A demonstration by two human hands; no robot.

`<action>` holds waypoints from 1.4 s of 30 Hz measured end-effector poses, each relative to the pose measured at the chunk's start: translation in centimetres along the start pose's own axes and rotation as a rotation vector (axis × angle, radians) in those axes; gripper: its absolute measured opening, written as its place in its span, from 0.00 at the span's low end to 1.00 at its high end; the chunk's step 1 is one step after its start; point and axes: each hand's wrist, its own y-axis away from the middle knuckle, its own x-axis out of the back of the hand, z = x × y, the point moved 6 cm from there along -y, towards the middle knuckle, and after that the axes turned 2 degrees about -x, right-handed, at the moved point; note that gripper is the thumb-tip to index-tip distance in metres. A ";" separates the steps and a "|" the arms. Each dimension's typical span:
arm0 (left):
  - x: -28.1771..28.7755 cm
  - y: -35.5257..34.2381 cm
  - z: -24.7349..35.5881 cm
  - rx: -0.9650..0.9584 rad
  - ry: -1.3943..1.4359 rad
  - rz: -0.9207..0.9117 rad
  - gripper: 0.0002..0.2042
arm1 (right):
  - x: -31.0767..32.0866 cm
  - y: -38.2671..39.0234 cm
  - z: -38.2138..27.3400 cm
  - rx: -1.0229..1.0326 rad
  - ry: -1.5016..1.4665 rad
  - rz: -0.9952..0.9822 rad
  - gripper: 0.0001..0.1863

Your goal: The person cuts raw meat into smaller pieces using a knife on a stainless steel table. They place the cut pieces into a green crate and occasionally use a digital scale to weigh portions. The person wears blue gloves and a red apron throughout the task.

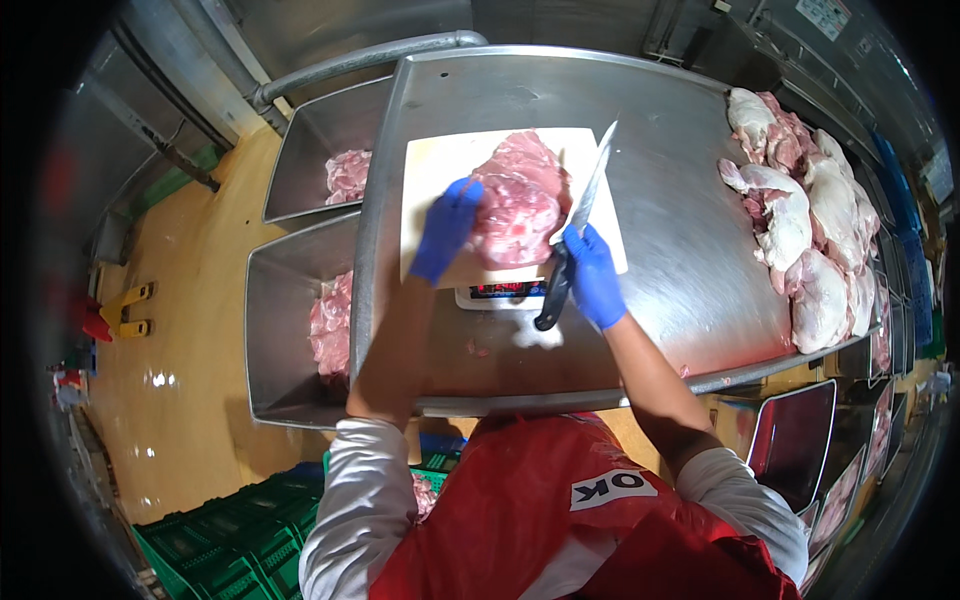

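A large piece of raw pink meat [520, 200] lies on a white cutting board [435, 160] that rests on a scale on the steel table [660, 250]. My left hand [447, 228], in a blue glove, presses on the meat's left side. My right hand [594, 275], also blue-gloved, grips a black-handled knife [585, 195]. Its blade points up and away along the meat's right edge.
A heap of raw meat pieces [805, 220] lies on the table's right side. Two steel bins [300, 330] with pink meat trimmings stand to the left. Green crates [240, 530] are on the floor at lower left. Trays of meat [800, 440] sit at lower right.
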 end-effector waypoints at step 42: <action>-1.8 13.7 5.8 -0.036 -0.004 0.652 0.27 | -1.1 7.7 0.3 0.507 1.142 -0.190 0.08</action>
